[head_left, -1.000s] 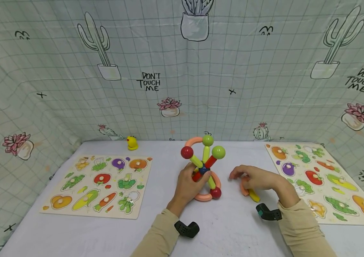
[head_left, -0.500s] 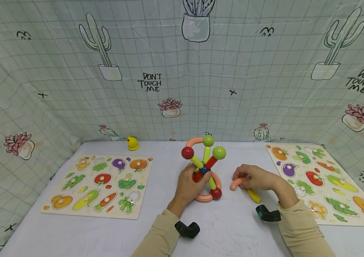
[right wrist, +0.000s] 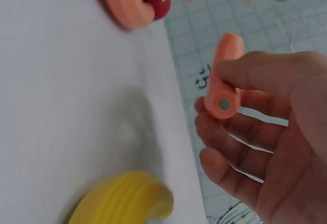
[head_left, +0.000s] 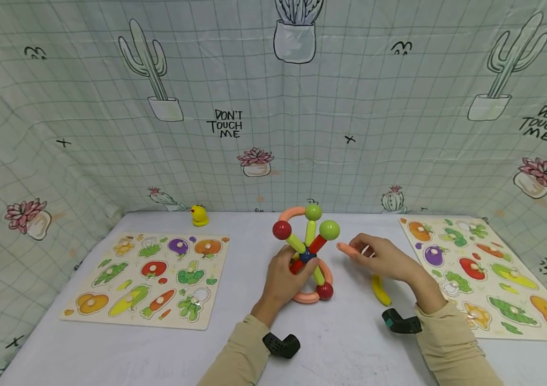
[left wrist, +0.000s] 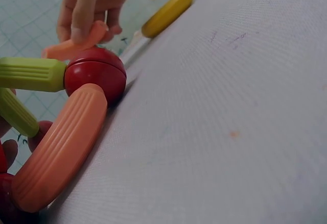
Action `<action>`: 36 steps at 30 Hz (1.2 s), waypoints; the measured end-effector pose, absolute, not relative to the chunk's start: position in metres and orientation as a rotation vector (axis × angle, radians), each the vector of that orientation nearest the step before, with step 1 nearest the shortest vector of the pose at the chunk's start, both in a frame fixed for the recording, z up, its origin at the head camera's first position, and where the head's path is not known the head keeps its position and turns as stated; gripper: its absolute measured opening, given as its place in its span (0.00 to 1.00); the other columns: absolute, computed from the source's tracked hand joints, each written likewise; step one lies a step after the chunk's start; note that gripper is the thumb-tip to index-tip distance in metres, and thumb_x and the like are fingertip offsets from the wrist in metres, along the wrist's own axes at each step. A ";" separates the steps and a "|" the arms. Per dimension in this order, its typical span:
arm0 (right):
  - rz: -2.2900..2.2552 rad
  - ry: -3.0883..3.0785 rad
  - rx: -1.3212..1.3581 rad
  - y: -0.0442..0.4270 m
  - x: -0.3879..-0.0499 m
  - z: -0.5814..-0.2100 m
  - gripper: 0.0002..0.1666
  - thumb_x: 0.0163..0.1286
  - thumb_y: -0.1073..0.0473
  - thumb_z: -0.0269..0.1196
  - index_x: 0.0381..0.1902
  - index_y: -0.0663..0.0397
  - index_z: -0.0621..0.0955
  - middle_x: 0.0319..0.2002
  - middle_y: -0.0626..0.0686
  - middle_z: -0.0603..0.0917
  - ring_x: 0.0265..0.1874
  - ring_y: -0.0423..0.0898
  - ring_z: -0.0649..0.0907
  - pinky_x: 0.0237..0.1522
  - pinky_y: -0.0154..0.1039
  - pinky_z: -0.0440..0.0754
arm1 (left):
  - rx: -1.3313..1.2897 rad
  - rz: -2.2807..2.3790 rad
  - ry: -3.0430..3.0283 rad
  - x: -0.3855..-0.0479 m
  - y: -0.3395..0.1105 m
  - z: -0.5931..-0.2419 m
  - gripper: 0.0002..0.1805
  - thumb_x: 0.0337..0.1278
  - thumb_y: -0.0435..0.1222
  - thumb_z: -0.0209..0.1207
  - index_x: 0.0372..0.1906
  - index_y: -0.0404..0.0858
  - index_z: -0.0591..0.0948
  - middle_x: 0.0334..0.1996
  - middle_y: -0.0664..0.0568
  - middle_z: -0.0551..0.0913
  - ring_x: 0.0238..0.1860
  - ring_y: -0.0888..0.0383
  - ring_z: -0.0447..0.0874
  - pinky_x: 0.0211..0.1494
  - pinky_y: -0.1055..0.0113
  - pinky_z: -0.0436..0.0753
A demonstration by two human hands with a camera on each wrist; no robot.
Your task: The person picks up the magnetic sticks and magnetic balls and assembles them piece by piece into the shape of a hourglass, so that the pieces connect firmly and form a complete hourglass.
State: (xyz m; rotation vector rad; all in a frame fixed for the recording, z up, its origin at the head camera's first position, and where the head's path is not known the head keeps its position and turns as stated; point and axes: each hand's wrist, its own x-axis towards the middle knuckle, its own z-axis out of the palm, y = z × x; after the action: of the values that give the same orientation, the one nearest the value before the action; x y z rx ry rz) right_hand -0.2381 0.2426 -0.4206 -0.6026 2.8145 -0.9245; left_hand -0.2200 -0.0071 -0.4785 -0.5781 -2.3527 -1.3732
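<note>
My left hand [head_left: 284, 279] grips a model of coloured rods and balls near its dark blue centre ball [head_left: 307, 255]. Yellow-green rods, red rods and curved orange rods join red and green balls; the model's red ball [left wrist: 97, 73] looms close in the left wrist view. Between thumb and fingers, my right hand [head_left: 383, 258] pinches a loose curved orange rod [right wrist: 225, 91], lifted off the table and apart from the model. One end of it shows a round silvery spot. Below the right hand lies a curved yellow rod [head_left: 380, 290] on the white table.
Vegetable puzzle boards stand flat on both sides, the left board [head_left: 144, 279] and the right board [head_left: 490, 273]. A yellow toy duck [head_left: 199, 215] sits at the table's back edge, before the cactus-print cloth [head_left: 283, 134].
My right hand has picked up the orange rod from beside the yellow rod and raised it towards the model. The left hand and the model have stayed put.
</note>
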 end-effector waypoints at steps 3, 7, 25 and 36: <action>-0.977 2.876 -0.558 0.237 -0.237 -0.414 0.15 0.68 0.54 0.59 0.49 0.55 0.76 0.41 0.53 0.81 0.36 0.45 0.78 0.35 0.35 0.77 | -0.578 -1.371 -2.355 -0.220 -0.007 -0.478 0.20 0.57 0.46 0.61 0.49 0.39 0.77 0.39 0.50 0.81 0.41 0.59 0.77 0.43 0.67 0.79; -0.994 2.955 -0.491 0.228 -0.235 -0.404 0.17 0.68 0.54 0.59 0.51 0.56 0.76 0.41 0.55 0.81 0.35 0.46 0.78 0.34 0.37 0.77 | -0.595 -1.363 -2.345 -0.219 -0.008 -0.477 0.25 0.58 0.46 0.61 0.57 0.38 0.74 0.44 0.49 0.81 0.45 0.57 0.78 0.47 0.63 0.80; -1.146 3.105 -0.350 0.194 -0.235 -0.393 0.19 0.68 0.56 0.57 0.54 0.59 0.76 0.43 0.58 0.82 0.34 0.49 0.80 0.32 0.36 0.77 | -0.613 -1.309 -2.345 -0.219 -0.007 -0.479 0.27 0.59 0.46 0.60 0.61 0.39 0.73 0.48 0.50 0.81 0.49 0.58 0.79 0.52 0.62 0.80; -1.213 3.158 -0.360 0.181 -0.235 -0.393 0.20 0.67 0.56 0.60 0.54 0.60 0.76 0.46 0.60 0.82 0.33 0.49 0.81 0.31 0.36 0.78 | -0.643 -1.298 -2.321 -0.220 -0.007 -0.479 0.27 0.58 0.46 0.61 0.60 0.39 0.73 0.48 0.50 0.81 0.49 0.58 0.78 0.52 0.63 0.80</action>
State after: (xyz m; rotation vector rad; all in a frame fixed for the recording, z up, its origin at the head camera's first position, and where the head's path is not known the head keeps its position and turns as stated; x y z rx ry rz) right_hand -0.2346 0.1809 -0.3933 -0.3599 3.1575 -1.2127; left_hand -0.2205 -0.0068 -0.4792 -0.6433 -2.3214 -1.2980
